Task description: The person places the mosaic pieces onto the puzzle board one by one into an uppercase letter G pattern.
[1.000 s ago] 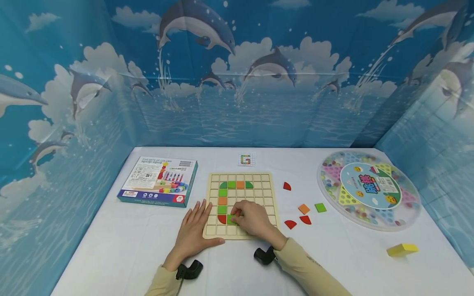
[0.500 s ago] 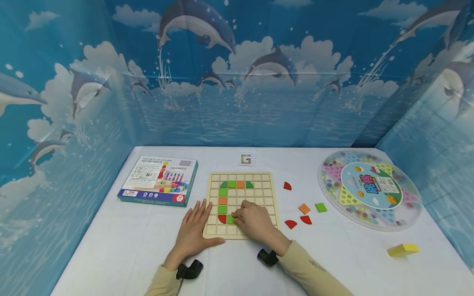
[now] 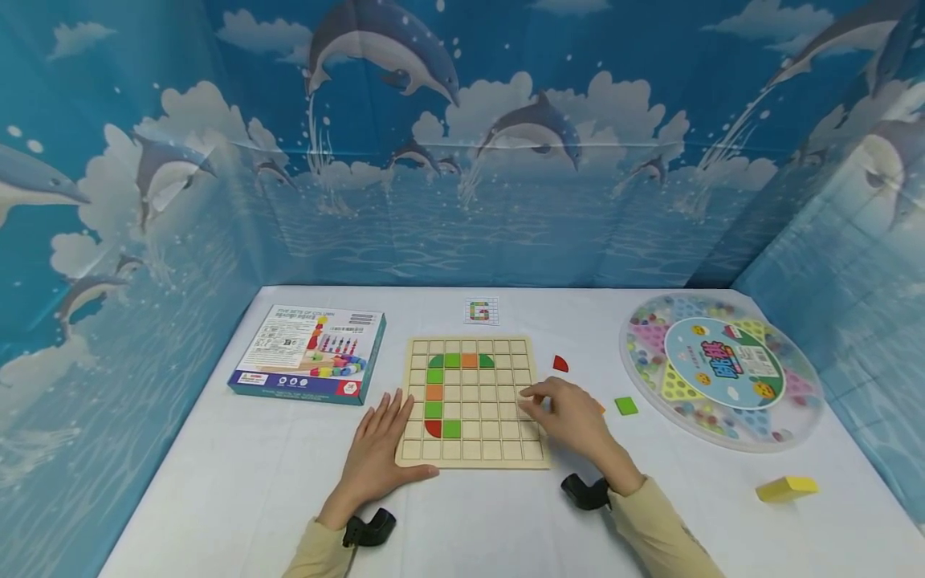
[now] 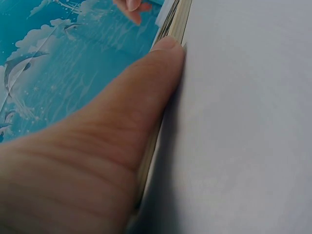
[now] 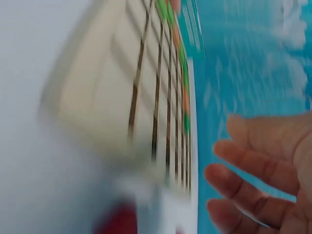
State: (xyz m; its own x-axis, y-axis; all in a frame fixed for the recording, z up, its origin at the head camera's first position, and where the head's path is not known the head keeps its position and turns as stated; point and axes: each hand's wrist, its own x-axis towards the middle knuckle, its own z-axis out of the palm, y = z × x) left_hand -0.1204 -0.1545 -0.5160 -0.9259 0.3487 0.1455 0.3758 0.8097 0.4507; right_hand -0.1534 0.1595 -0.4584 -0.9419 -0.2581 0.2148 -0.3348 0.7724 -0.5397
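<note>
A wooden grid board (image 3: 499,413) lies on the white table. My left hand (image 3: 379,449) rests flat along its left side, fingers spread; in the left wrist view the thumb (image 4: 161,68) presses on the board's near edge. Coloured pieces line the grid's top and left: green and orange squares, green quarter-circles at the upper corners, a red quarter-circle (image 3: 433,429) at lower left, a green square tile (image 3: 451,429) beside it. My right hand (image 3: 571,413) hovers over the board's right edge, fingers loosely bent, holding nothing; the right wrist view shows the fingers (image 5: 239,183) apart.
Right of the board lie a red quarter-circle (image 3: 560,364) and a green square (image 3: 626,405); other loose pieces are mostly hidden by my right hand. A pattern card (image 3: 481,311) lies behind the board. Around stand a boxed toy (image 3: 311,353), a round game case (image 3: 723,369) and a yellow block (image 3: 785,488).
My right hand has let go of the green square tile, now lying beside the red quarter-circle, and has moved right to the board's edge. My left hand stays in place.
</note>
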